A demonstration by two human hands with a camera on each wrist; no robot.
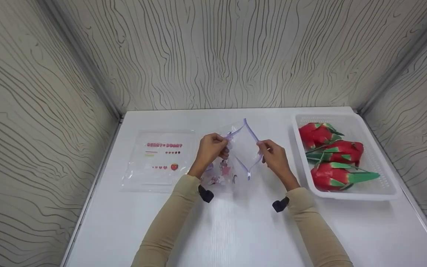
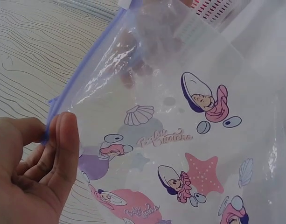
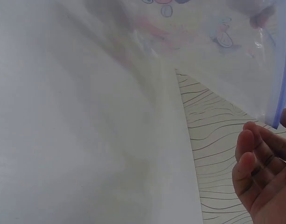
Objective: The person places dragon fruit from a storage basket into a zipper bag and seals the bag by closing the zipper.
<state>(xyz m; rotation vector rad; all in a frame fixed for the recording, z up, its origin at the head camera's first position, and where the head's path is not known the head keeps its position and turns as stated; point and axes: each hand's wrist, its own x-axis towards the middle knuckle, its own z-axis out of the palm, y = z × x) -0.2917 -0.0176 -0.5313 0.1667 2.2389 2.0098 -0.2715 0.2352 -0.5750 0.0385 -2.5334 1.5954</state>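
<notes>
A clear zip bag (image 2: 170,140) printed with pink and purple sea-creature cartoons is held up over the table, its purple-edged mouth (image 1: 251,133) spread into a diamond. My left hand (image 1: 212,148) pinches the left side of that rim between thumb and fingers; in the left wrist view the left hand (image 2: 40,163) shows at the lower left. On the opposite side, my right hand (image 1: 274,156) pinches the other edge. The right wrist view has the right hand (image 3: 266,168) at the bag's purple edge (image 3: 282,79). A white slider (image 1: 249,174) sits at the mouth's near corner.
Flat on the white table (image 1: 228,230) to the left lies another clear bag (image 1: 161,178) with red strawberry print. To the right stands a white plastic basket (image 1: 378,163) with red-and-green dragon fruits (image 1: 334,176). Wood-patterned walls (image 1: 213,55) surround the table on three sides.
</notes>
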